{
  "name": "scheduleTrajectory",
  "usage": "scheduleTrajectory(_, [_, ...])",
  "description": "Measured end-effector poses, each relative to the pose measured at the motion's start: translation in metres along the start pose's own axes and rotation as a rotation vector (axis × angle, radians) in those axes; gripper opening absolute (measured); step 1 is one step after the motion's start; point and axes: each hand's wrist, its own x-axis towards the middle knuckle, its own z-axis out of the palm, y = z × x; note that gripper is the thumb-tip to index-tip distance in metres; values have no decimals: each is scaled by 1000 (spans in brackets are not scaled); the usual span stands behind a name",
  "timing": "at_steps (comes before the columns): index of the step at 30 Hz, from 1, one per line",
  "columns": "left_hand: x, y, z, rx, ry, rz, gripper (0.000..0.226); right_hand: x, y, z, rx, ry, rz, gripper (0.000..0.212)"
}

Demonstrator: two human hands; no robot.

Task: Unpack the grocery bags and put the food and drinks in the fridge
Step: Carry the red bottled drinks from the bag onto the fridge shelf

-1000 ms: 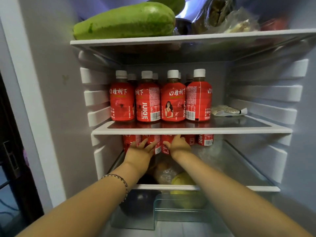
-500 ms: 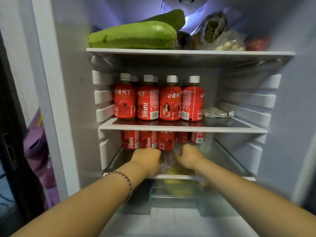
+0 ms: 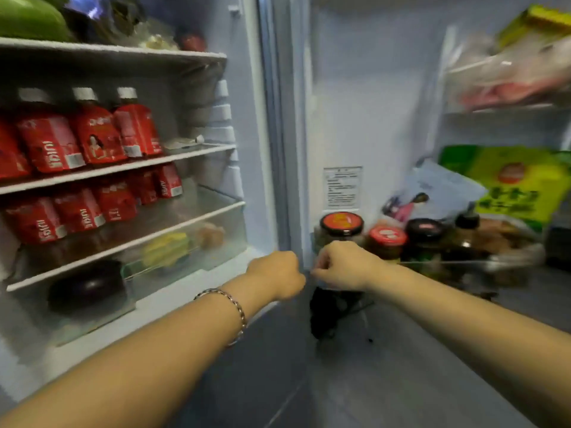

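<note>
Bottles with glossy red wrap labels and white caps stand along the front edge of the fridge's middle shelf. More stand on the glass shelf beneath. A smooth green gourd lies at the top shelf's left end. A shiny dark aubergine and a yellow cob sit in the clear plastic drawer below.

The left hand, a chain bracelet on its wrist, is curled in a fist at the fridge's lower right corner, well apart from the bottles up to its left. The right hand is curled just beside it. A crumpled black thing, perhaps a bag, hangs under it, and blur hides whether the fingers pinch it. Round lidded jars stand behind.
</note>
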Motion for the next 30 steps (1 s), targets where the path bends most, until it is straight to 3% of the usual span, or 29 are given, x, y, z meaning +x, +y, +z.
scheduleTrajectory(8, [-43,251,82,112,-135,572,25,-239,183,-8,56,-56,572,24])
scheduleTrajectory(16, [-160,523,182,212,-271,1010,29,-542,330,-3,185,45,1090,27])
scheduleTrajectory(24, [-298,766,270,185,-412,1336,24,-822,404,5,245,263,1569,25])
scheduleTrajectory(30, [-386,899,314,255,-462,1587,24,-955,438,9,353,420,1836,20])
